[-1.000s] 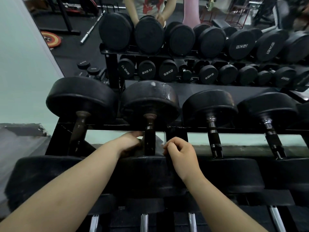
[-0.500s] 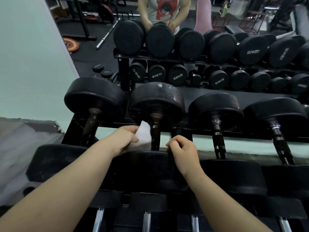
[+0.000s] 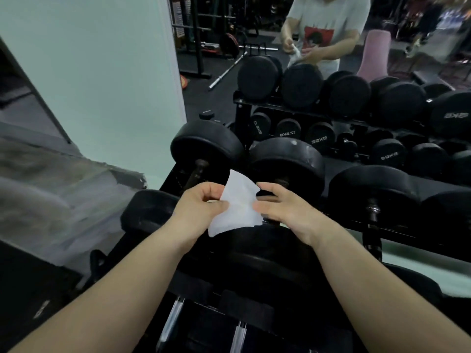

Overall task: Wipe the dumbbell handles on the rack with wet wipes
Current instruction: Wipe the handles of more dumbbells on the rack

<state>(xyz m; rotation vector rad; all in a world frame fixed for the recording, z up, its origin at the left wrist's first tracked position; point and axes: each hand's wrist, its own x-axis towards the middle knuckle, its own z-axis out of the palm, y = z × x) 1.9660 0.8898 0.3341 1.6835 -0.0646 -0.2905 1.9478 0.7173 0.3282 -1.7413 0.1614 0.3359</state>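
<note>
Holding white, creased wet wipe [image 3: 238,205], left hand [image 3: 197,208], right hand [image 3: 288,208]

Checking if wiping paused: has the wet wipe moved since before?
Yes. The wet wipe has come off the dumbbell handle, toward the person, now pinched between left hand and right hand.

gym, free-weight area. near: a black steel rack [image 3: 168,180] carrying rubber-headed dumbbells [image 3: 286,159]. far: a wall mirror [image 3: 216,103] reflecting further rows of kilogram-marked dumbbells, a barbell [image 3: 226,71] lying on the floor, and a weight plate [image 3: 229,43].
</note>
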